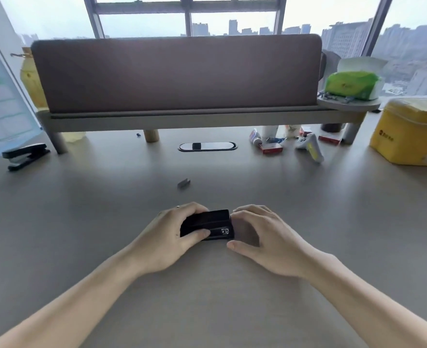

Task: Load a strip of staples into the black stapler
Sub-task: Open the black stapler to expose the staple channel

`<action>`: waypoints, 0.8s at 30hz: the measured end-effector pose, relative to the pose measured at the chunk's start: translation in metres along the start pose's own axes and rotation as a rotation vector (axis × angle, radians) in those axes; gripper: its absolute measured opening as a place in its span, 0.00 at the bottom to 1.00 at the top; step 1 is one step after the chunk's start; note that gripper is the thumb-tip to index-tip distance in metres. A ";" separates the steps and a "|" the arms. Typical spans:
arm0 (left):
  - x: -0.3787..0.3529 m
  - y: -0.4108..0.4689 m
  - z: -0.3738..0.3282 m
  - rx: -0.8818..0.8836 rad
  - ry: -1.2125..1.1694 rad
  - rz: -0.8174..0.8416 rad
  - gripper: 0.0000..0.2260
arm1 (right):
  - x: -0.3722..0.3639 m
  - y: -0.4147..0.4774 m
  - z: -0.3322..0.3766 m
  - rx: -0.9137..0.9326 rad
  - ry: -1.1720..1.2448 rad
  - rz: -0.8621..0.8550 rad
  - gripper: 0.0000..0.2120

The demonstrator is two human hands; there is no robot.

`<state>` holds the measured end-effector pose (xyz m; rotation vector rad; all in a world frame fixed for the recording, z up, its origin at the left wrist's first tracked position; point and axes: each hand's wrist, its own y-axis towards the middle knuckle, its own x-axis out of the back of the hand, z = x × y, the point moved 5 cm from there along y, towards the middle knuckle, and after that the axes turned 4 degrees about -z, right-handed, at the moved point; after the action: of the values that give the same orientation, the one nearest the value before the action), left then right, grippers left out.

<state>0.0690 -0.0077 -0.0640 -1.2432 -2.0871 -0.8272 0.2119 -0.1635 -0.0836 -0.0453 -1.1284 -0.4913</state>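
Left hand wrapped around the left end of the black stapler, thumb along its near side, fingers curled over the top and far side, so it's gripping the body. Right hand sits just right of the stapler, fingers loosely curved and a bit spread, fingertips at or touching the stapler's right end, thumb on the desk near the front corner; nothing pinched in it as far as I can see. Stapler lies flat on the desk, centre foreground, long axis left-right, metal bit showing at the near right corner; can't tell if the magazine is open. Small grey strip of staples lies loose on the desk beyond the hands, well apart from the stapler. Second, larger black stapler far left by the shelf leg. Desk riser with brown panel spans the back. Red boxes and small clutter under its right side, green tissue pack on the round shelf, yellow tin at far right.
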 end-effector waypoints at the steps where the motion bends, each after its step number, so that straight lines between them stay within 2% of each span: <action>1: -0.001 -0.002 -0.003 -0.007 0.002 0.006 0.08 | -0.002 0.001 0.002 0.008 0.049 -0.033 0.19; 3: -0.003 -0.001 -0.009 -0.033 0.041 0.008 0.08 | -0.004 0.004 0.004 0.006 0.086 -0.078 0.04; 5: -0.005 0.005 -0.020 -0.083 0.116 -0.040 0.10 | -0.002 0.007 0.006 0.001 0.102 -0.105 0.13; 6: -0.007 0.009 -0.025 -0.109 0.144 -0.068 0.12 | -0.003 0.008 0.005 -0.006 0.112 -0.112 0.14; 8: -0.015 0.017 -0.037 -0.145 0.154 -0.102 0.13 | -0.003 0.006 0.003 0.002 0.159 -0.121 0.13; 12: -0.027 0.021 -0.046 -0.184 0.122 -0.154 0.08 | -0.004 0.004 -0.002 -0.005 0.235 -0.127 0.07; 15: -0.014 0.019 -0.044 -0.174 0.003 -0.263 0.07 | -0.003 0.006 -0.003 -0.009 0.221 -0.150 0.09; 19: 0.012 0.009 -0.032 -0.084 -0.359 -0.412 0.03 | -0.002 0.005 -0.003 -0.013 0.225 -0.168 0.09; 24: 0.043 -0.013 -0.005 -0.098 -0.464 -0.595 0.05 | -0.002 0.005 -0.002 -0.021 0.210 -0.179 0.09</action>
<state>0.0403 0.0066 -0.0322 -0.9212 -2.9000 -0.9626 0.2152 -0.1590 -0.0854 0.0884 -0.9249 -0.6522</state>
